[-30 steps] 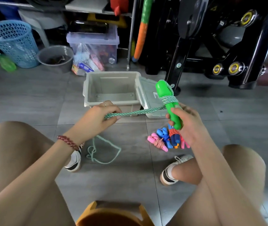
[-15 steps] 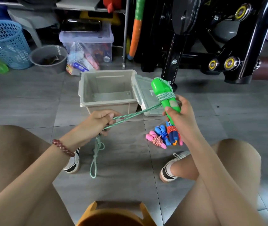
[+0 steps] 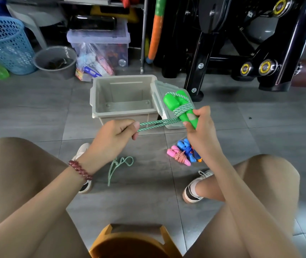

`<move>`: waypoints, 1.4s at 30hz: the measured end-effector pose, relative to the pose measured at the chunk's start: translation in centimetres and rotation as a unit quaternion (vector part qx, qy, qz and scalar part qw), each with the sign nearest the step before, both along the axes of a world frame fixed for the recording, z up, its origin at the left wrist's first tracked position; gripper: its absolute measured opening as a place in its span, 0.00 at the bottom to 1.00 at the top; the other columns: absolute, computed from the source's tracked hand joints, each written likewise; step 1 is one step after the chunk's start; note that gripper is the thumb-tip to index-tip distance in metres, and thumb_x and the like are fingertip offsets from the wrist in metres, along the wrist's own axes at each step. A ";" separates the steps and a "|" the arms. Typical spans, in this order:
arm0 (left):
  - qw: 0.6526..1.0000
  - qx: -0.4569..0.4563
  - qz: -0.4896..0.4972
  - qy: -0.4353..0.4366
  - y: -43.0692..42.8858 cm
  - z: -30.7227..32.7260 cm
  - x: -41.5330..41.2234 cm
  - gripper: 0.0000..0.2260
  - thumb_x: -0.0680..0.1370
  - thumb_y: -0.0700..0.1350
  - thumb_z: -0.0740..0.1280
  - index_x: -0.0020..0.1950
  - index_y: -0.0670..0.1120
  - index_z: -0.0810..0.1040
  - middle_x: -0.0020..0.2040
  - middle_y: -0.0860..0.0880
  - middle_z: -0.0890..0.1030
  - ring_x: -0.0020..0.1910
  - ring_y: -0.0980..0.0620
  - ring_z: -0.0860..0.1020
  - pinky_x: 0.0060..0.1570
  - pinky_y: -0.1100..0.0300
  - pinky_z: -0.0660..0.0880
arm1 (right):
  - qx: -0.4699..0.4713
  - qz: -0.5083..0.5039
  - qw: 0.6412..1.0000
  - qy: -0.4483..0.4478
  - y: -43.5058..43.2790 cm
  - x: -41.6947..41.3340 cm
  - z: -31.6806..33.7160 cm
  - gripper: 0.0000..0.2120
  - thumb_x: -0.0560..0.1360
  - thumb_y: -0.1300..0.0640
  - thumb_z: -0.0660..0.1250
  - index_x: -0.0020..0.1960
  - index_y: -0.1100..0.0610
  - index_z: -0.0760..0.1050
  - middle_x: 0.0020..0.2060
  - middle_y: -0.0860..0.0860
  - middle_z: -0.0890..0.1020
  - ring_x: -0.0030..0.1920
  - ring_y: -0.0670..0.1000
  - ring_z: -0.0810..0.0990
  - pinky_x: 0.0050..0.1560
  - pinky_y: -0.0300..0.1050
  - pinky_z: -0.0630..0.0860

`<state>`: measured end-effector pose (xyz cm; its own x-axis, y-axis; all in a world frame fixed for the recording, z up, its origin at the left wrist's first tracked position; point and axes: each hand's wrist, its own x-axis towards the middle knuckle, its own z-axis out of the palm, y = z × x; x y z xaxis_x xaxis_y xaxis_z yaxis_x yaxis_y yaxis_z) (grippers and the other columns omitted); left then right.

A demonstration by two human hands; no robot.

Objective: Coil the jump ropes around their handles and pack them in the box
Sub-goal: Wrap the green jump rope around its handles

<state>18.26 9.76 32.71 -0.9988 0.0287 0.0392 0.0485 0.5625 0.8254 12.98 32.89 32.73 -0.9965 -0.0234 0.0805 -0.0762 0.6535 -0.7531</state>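
Box (image 3: 94, 101) sits open on the floor at my 12, nothing in it that I can see, lid (image 3: 160, 88) leaning at its 3. Finished bundles (image 3: 182, 154), pink and blue, lie on the floor approx 5 o'clock from the box. L hand (image 3: 115, 135) is fisted round the doubled green rope (image 3: 157, 123), drawing it taut toward 9. R hand (image 3: 201, 127) is curled round the lower end of the paired green handles (image 3: 174, 104), held in front of the lid w/ a few wraps on. Slack tail (image 3: 119, 164) lies on the floor at 6. To do this well, I reckon: even tension, each turn snug beside the last, not over it. Feed slack thru L hand w/o letting go, and leave enough tail to tuck.
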 end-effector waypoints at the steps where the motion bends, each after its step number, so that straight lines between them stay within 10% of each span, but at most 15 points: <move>1: 1.000 -0.001 0.008 0.010 0.3 0.2 0.2 0.19 0.73 0.62 0.53 0.34 0.49 0.71 0.26 0.47 0.63 0.26 0.53 0.61 0.30 0.58 0.60 | 0.013 0.007 1.000 0.008 -0.2 0.0 -0.2 0.12 0.78 0.64 0.62 0.59 0.61 0.64 0.54 0.54 0.75 0.46 0.47 0.75 0.37 0.33 0.69; 4: 0.999 0.004 0.016 0.039 0.8 0.6 0.6 0.18 0.74 0.60 0.53 0.35 0.47 0.70 0.23 0.51 0.63 0.25 0.55 0.61 0.29 0.58 0.60 | 0.041 0.019 0.999 0.017 -0.6 -0.3 -0.4 0.12 0.77 0.64 0.63 0.58 0.61 0.64 0.55 0.56 0.75 0.51 0.53 0.76 0.48 0.46 0.72; 11: 0.996 -0.030 -0.006 0.087 0.7 0.4 0.2 0.15 0.77 0.57 0.55 0.44 0.52 0.77 0.33 0.47 0.78 0.33 0.48 0.73 0.36 0.50 0.72 | 0.179 0.148 0.973 0.007 -0.7 0.1 -0.2 0.10 0.75 0.68 0.60 0.54 0.59 0.66 0.52 0.55 0.75 0.43 0.60 0.76 0.39 0.51 0.72; 19: 0.997 0.004 -0.029 0.075 0.7 1.2 -0.2 0.12 0.65 0.56 0.76 0.37 0.54 0.74 0.33 0.62 0.78 0.31 0.59 0.75 0.36 0.60 0.74 | 0.213 0.326 0.913 -0.125 -1.7 2.7 1.9 0.12 0.79 0.61 0.63 0.61 0.58 0.66 0.25 0.38 0.75 0.34 0.34 0.75 0.33 0.22 0.59; 22: 0.996 0.006 -0.011 0.091 0.3 1.3 -0.9 0.12 0.65 0.51 0.78 0.36 0.49 0.77 0.31 0.60 0.76 0.28 0.65 0.70 0.33 0.70 0.65 | 0.166 0.371 0.907 -0.111 -2.7 3.5 1.6 0.15 0.77 0.61 0.66 0.61 0.59 0.66 0.47 0.49 0.78 0.46 0.46 0.77 0.40 0.34 0.61; 33: 0.999 0.028 0.031 0.035 -1.3 -0.2 -3.0 0.13 0.62 0.51 0.79 0.33 0.51 0.76 0.24 0.59 0.70 0.26 0.61 0.64 0.30 0.64 0.62 | 0.023 0.415 0.899 -0.140 -2.9 4.0 1.5 0.22 0.76 0.63 0.67 0.59 0.43 0.61 0.56 0.47 0.77 0.59 0.44 0.77 0.60 0.38 0.72; 42: 0.992 0.110 -0.065 0.012 -2.8 -1.0 -3.6 0.12 0.65 0.53 0.77 0.46 0.55 0.81 0.38 0.57 0.83 0.39 0.59 0.78 0.45 0.56 0.75 | -0.229 0.378 0.881 -0.170 -0.4 2.6 3.3 0.24 0.72 0.71 0.65 0.63 0.53 0.66 0.53 0.48 0.78 0.40 0.48 0.80 0.42 0.42 0.78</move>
<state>14.69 6.94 31.73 -0.9858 0.1459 0.0825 0.1302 0.3566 0.9251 15.61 32.54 36.03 -0.6791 -0.7327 -0.0452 -0.0784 0.1336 -0.9879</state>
